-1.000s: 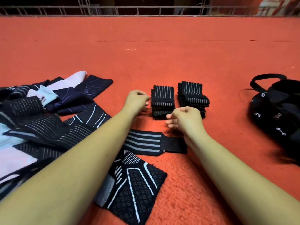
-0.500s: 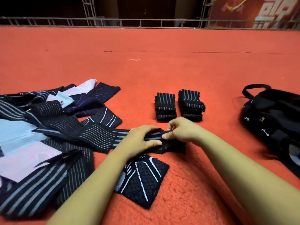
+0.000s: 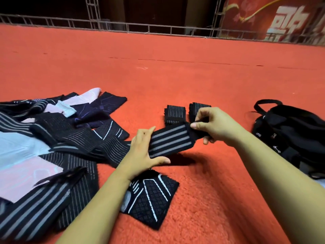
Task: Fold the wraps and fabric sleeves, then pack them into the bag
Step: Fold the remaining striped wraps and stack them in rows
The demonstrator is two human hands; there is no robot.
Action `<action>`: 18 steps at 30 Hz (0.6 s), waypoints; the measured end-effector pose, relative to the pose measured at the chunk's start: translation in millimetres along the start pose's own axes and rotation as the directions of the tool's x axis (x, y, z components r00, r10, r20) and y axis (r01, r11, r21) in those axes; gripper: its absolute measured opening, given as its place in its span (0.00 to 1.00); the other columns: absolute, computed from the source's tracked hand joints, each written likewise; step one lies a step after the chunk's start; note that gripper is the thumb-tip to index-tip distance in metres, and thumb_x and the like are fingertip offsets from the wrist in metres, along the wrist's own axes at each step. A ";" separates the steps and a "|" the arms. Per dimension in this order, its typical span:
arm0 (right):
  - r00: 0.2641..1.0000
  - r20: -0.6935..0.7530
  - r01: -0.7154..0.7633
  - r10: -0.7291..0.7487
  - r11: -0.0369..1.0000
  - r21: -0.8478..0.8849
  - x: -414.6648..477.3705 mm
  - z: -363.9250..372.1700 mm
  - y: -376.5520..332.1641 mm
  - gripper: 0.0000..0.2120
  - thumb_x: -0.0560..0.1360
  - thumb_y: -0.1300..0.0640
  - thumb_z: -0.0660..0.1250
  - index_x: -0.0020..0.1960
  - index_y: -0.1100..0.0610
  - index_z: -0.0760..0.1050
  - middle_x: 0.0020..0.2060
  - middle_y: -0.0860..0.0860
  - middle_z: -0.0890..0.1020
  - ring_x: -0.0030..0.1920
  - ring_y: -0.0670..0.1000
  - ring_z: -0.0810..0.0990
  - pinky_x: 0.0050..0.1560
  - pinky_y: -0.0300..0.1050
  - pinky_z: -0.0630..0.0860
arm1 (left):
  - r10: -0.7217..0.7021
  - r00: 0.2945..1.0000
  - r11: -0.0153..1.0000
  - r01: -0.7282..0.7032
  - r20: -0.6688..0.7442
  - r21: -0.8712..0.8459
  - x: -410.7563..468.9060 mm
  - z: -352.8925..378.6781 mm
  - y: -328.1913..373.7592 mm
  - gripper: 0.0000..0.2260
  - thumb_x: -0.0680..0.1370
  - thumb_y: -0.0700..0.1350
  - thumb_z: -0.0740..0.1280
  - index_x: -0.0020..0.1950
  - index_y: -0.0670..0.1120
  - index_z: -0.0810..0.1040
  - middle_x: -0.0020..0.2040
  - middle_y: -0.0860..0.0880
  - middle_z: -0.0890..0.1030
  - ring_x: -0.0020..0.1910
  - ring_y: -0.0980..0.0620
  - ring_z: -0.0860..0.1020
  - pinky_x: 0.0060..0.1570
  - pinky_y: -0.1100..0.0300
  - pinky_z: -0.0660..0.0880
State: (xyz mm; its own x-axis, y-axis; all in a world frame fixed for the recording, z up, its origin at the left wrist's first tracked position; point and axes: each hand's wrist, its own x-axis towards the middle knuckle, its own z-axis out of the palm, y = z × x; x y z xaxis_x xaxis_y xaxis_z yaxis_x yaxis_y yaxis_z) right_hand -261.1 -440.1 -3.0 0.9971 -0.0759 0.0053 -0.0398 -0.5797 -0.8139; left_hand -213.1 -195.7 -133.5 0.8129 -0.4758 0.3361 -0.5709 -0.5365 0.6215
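A black wrap with grey stripes [image 3: 171, 140] is lifted off the red carpet between my hands. My right hand [image 3: 215, 125] pinches its plain black end, and my left hand [image 3: 142, 152] holds the striped part between thumb and fingers. Behind it two stacks of folded wraps [image 3: 175, 114] stand side by side; the right stack is partly hidden by my right hand. A black bag [image 3: 290, 136] with a loop handle lies at the right. A heap of unfolded wraps and sleeves [image 3: 52, 143], black, striped, pink and pale blue, lies at the left.
A black sleeve with white lines [image 3: 151, 198] lies flat under my left forearm. Red carpet [image 3: 175, 76] stretches to a metal railing [image 3: 149, 29] at the back. A red banner [image 3: 281, 20] hangs at the back right.
My hands came back from the folded stacks, took hold of the striped wrap on the carpet and raised it, stretching it out between them.
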 end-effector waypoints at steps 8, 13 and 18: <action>0.995 0.066 -0.096 0.071 0.829 0.551 -14.5 6.1 -0.9 0.09 0.72 0.68 0.72 0.50 0.59 0.79 0.33 0.52 0.79 0.29 0.48 0.76 0.29 0.38 0.71 | 0.158 0.963 0.987 -0.152 -0.221 0.041 20.9 -35.4 29.8 0.14 0.76 0.58 0.63 0.42 0.49 0.66 0.40 0.54 0.66 0.39 0.54 0.67 0.42 0.58 0.64; 0.994 0.101 -0.103 0.032 0.537 0.838 -23.7 14.5 -24.4 0.03 0.76 0.61 0.69 0.50 0.57 0.79 0.36 0.53 0.84 0.36 0.53 0.84 0.35 0.42 0.80 | 0.231 0.924 0.971 -0.202 -0.304 0.124 40.0 -84.6 73.0 0.15 0.75 0.53 0.69 0.40 0.44 0.68 0.38 0.51 0.68 0.37 0.52 0.66 0.38 0.58 0.59; 0.997 -0.079 0.079 -0.017 0.380 0.922 -24.8 -1.6 -54.2 0.03 0.78 0.65 0.65 0.45 0.62 0.75 0.41 0.55 0.83 0.44 0.62 0.86 0.49 0.52 0.83 | -0.012 1.000 0.962 0.005 0.021 0.274 42.6 -127.4 76.0 0.14 0.73 0.55 0.75 0.36 0.49 0.76 0.31 0.53 0.76 0.34 0.54 0.75 0.35 0.59 0.67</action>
State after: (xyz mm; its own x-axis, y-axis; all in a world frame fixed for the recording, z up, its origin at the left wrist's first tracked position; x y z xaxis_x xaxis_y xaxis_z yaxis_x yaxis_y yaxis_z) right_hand -283.8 -408.1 41.9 0.9895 -0.1295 0.0648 0.1236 0.5217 -0.8441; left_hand -207.1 -167.9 18.2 0.8168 -0.4841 0.3139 -0.5764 -0.7096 0.4052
